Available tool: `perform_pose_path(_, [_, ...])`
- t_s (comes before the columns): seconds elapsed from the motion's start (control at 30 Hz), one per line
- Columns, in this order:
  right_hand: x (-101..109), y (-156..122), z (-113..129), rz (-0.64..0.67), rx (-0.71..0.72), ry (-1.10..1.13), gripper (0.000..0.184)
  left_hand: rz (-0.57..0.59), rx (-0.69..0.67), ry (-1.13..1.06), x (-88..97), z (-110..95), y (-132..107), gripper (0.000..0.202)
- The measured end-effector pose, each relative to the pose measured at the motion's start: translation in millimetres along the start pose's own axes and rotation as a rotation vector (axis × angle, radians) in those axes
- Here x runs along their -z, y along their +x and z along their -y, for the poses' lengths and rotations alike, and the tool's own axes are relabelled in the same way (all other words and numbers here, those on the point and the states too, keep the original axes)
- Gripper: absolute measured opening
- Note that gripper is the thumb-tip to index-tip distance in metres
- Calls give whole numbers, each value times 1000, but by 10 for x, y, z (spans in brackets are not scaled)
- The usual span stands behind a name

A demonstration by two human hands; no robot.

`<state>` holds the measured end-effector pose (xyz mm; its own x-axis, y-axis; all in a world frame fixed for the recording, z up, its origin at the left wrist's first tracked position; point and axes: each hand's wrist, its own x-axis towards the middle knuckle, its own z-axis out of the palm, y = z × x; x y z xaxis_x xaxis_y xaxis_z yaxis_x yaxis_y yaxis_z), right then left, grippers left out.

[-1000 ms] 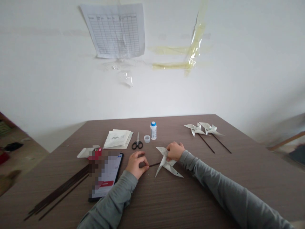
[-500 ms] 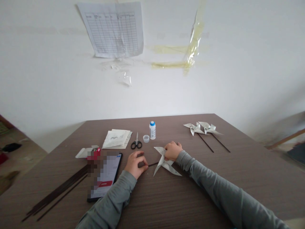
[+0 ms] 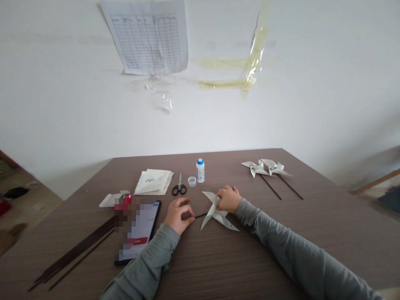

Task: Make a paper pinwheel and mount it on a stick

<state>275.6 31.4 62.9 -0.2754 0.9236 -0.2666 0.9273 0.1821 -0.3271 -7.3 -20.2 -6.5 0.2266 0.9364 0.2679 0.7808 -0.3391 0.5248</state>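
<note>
A paper pinwheel point(image 3: 218, 216) lies flat on the brown table point(image 3: 281, 233) in front of me. My right hand point(image 3: 228, 198) rests on its centre with fingers curled, pressing the folded paper. A thin dark stick point(image 3: 201, 215) runs out from under the pinwheel to the left. My left hand point(image 3: 178, 215) is closed around the stick's end, knuckles up. Both arms wear grey sleeves.
Behind the hands stand a white glue bottle with a blue cap point(image 3: 200, 170), a small cap point(image 3: 191, 181), scissors point(image 3: 179, 187) and a paper stack point(image 3: 154, 181). A phone point(image 3: 137, 231) and several dark sticks point(image 3: 75, 252) lie left. Two pinwheels on sticks point(image 3: 265, 168) lie at the far right.
The hands and pinwheel hold almost the same place; the view has shifted slightly and the right hand has barely adjusted on the paper.
</note>
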Motion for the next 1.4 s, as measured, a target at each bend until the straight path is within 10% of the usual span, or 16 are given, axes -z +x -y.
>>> perform_pose_path(0.43, [-40, 17, -364, -13, 129, 112, 16, 5, 20, -4, 33, -41, -1, 17])
perform_pose_path(1.4, [-117, 191, -106, -155, -118, 76, 35, -45, 73, 59, -149, 88, -14, 45])
